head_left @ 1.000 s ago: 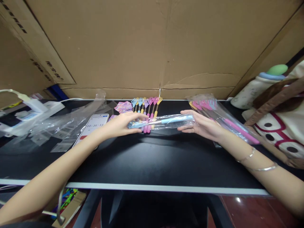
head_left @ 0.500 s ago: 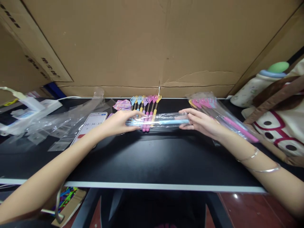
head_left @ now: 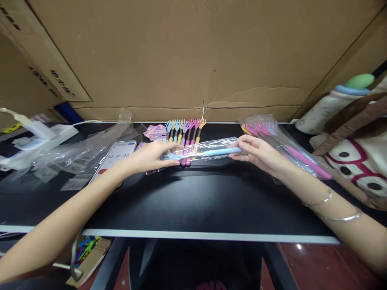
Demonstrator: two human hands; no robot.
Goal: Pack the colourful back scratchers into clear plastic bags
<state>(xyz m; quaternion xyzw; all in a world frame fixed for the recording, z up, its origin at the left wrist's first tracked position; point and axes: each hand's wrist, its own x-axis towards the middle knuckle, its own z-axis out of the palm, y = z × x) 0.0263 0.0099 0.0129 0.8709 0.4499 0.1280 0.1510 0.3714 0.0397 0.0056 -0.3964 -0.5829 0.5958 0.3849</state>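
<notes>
The person's left hand [head_left: 155, 155] and right hand [head_left: 261, 153] hold a light-blue back scratcher [head_left: 219, 152] in a clear plastic sleeve [head_left: 231, 141] above the worktop [head_left: 199, 205], its clawed end to the left. The left fingers pinch the sleeve around the claw, thumb below; the right fingers pinch it at the handle end. 2 silver bracelets [head_left: 340, 218] circle the right forearm. Just behind the sleeve lies a row of blue, yellow, purple and pink back scratchers [head_left: 193, 137], heads toward the cardboard wall [head_left: 181, 52]. Near the right hand lie bagged back scratchers [head_left: 308, 161]. Near the left forearm, a phone [head_left: 121, 153] showing 00:36:33 lies beside loose clear sleeves [head_left: 84, 153] and pink-purple printed packets [head_left: 155, 132].
</notes>
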